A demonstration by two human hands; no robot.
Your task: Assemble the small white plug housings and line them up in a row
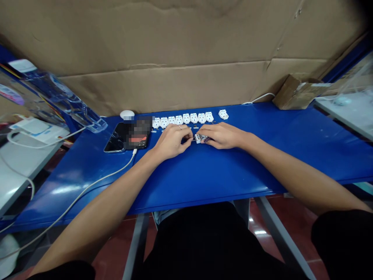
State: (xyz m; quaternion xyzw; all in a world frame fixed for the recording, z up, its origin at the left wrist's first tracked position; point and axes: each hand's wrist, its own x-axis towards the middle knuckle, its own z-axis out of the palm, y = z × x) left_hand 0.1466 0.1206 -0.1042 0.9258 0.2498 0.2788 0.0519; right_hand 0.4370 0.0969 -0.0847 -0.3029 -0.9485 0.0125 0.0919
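Presently, head view: both hands meet at mid-worktop (204,175). The left hand (172,140) and right hand (223,135) have their fingers pinched narrow on one small white part (198,138), held between them just above the blue surface. Just beyond, a row of white parts (183,119) lies along the far edge, one stray part (223,114) apart at its right. Judged: the row looks finished, one piece in hand. A phone (128,136) lies left, cabled.

Your blue desk (262,155) carries a row of white sockets (183,119), one separate socket (223,114), a smartphone (128,136) on a white cable (87,188), and a cardboard box (297,93).
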